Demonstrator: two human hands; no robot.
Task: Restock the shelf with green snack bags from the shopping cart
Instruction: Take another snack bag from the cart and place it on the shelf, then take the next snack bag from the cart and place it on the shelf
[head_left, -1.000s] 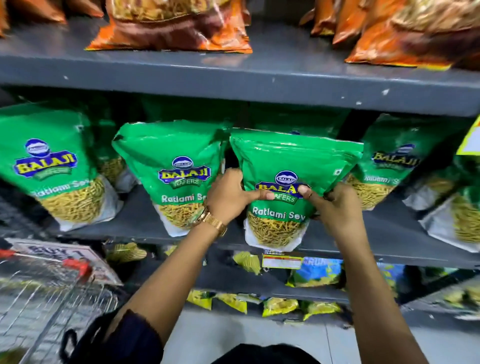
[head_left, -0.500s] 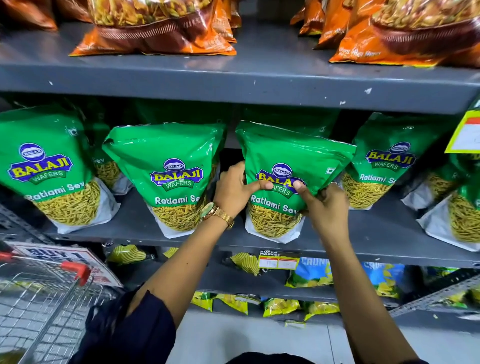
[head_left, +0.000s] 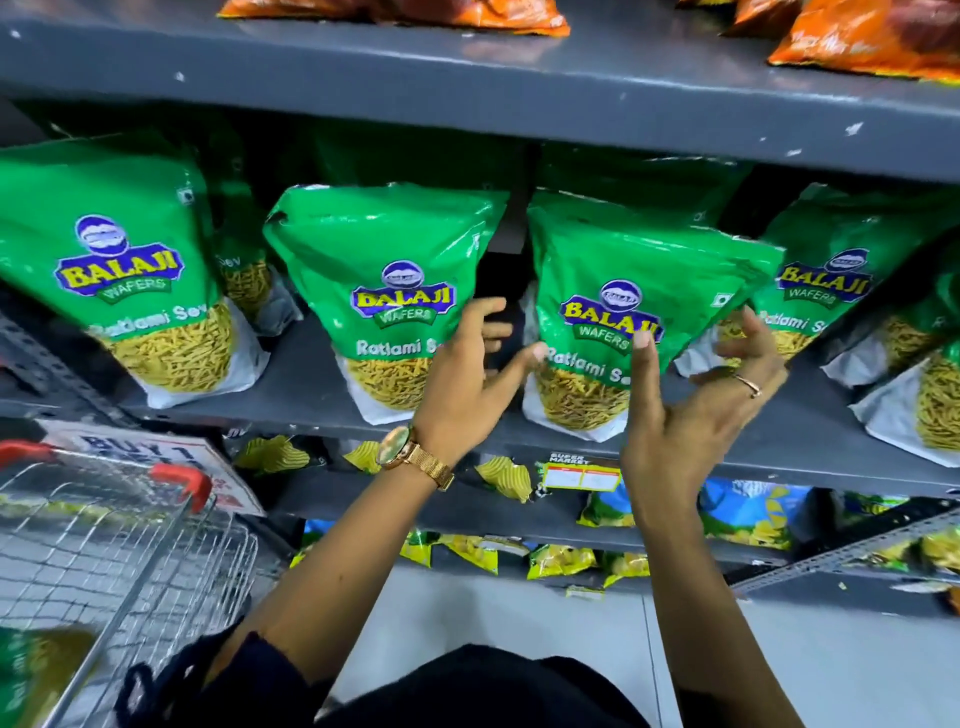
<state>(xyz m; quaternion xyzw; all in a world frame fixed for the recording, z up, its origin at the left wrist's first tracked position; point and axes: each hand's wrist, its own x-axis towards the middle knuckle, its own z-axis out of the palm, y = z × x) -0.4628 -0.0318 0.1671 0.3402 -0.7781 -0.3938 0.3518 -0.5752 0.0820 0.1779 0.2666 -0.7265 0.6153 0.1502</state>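
Observation:
A green Balaji snack bag (head_left: 623, 260) stands upright on the grey middle shelf (head_left: 311, 384), right of centre. My left hand (head_left: 467, 384), with a gold watch on its wrist, is open just left of the bag, fingers spread and off it. On the bag's other side and in front of it my right hand (head_left: 691, 410) is open too, its thumb up over the bag's print. A second green bag (head_left: 384, 244) stands to the left, a third (head_left: 104, 234) at the far left, and another (head_left: 841, 249) leans at the right. The wire shopping cart (head_left: 130, 530) at lower left holds one green bag (head_left: 31, 670).
Orange snack bags (head_left: 872, 36) lie on the grey shelf above. Lower shelves carry yellow and blue packets (head_left: 748, 514). A price tag (head_left: 582, 475) hangs on the shelf edge. A promo sign (head_left: 150, 452) sits behind the cart's red handle. Grey floor lies below.
Both hands have let go of the centre-right green bag and drawn back with fingers spread. The bag now stands on the shelf by itself. The view has tilted down.

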